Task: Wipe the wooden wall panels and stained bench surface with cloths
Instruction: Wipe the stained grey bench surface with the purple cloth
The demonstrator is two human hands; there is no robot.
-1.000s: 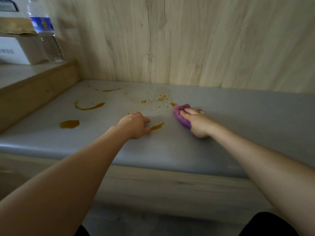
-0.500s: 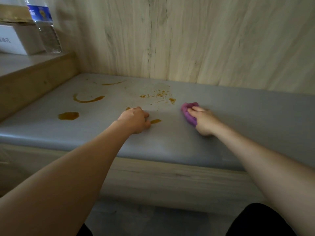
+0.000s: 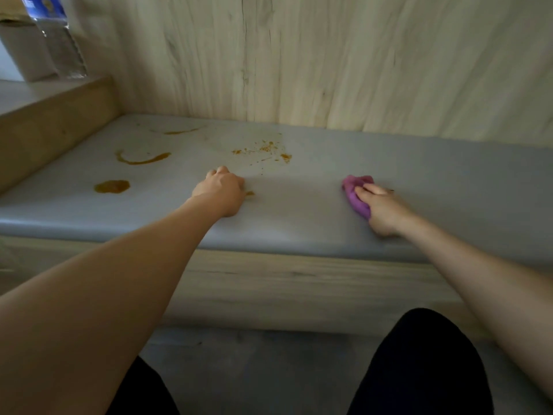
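Note:
The grey bench surface (image 3: 299, 223) runs below the pale wooden wall panels (image 3: 299, 55). Orange-brown stains mark it: a blot (image 3: 112, 186) at the left, a curved streak (image 3: 140, 158), a thin smear (image 3: 179, 132) near the wall, and a patch of specks (image 3: 263, 149). My left hand (image 3: 221, 191) rests on the bench with its fingers curled into a fist, and no cloth shows in it. A small stain (image 3: 250, 193) lies just right of its knuckles. My right hand (image 3: 386, 208) grips a bunched purple cloth (image 3: 354, 190) and presses it on the bench, right of the stains.
A raised wooden ledge (image 3: 54, 124) borders the bench on the left. On it stand a water bottle (image 3: 59, 40) and a white box (image 3: 27, 55). My dark-clothed knees (image 3: 419, 363) are below the bench's wooden front, over a grey floor.
My right hand has slid the purple cloth to the right, away from the speckled stain. My left fist has stayed by the small stain.

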